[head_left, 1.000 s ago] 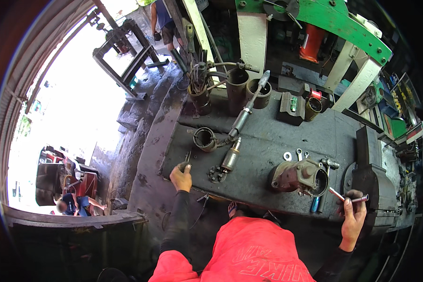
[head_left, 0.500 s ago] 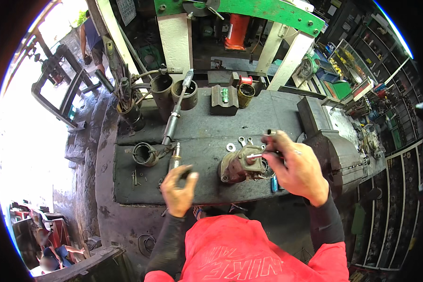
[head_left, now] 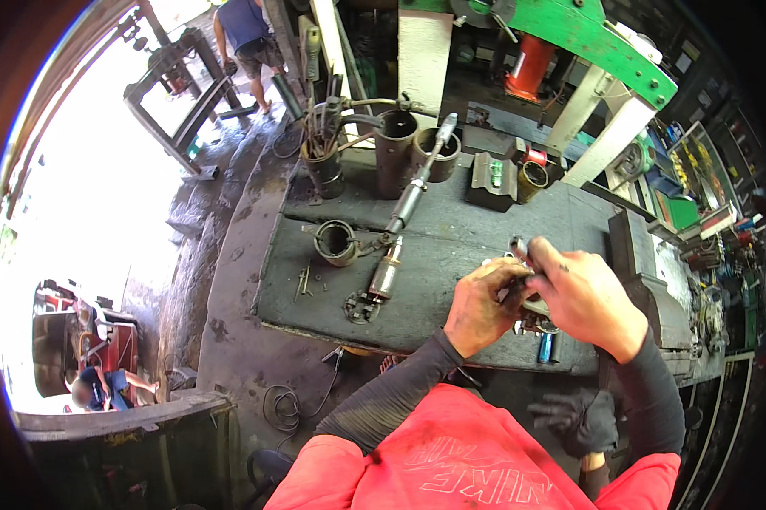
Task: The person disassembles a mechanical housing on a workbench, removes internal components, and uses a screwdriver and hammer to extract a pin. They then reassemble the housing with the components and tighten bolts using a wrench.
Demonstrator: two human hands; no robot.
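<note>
Both my hands meet over the right part of the workbench. My right hand [head_left: 591,297] is closed, thumb and fingers pinched around a small metal cylinder, mostly covered. Against it, the fingertips of my left hand [head_left: 485,308] are closed too; whatever they pinch is hidden. Beneath the hands sits a metal housing [head_left: 536,321], largely covered by them. A blue cylindrical object [head_left: 544,348] lies by the bench's front edge. To the left of my hands, a metal air tool [head_left: 385,274] rests on the bench, near a long rod-like tool [head_left: 410,201].
A dark-gloved hand [head_left: 578,421], not mine, shows below my right forearm. A heavy vise [head_left: 659,310] stands at the bench's right end. Metal cups [head_left: 336,245] and a tool-filled can [head_left: 323,174] are at the left. A cable [head_left: 285,408] coils on the floor.
My left hand has moved right and closed beside my right hand. The view has shifted leftward. A gloved hand has appeared below my right forearm.
</note>
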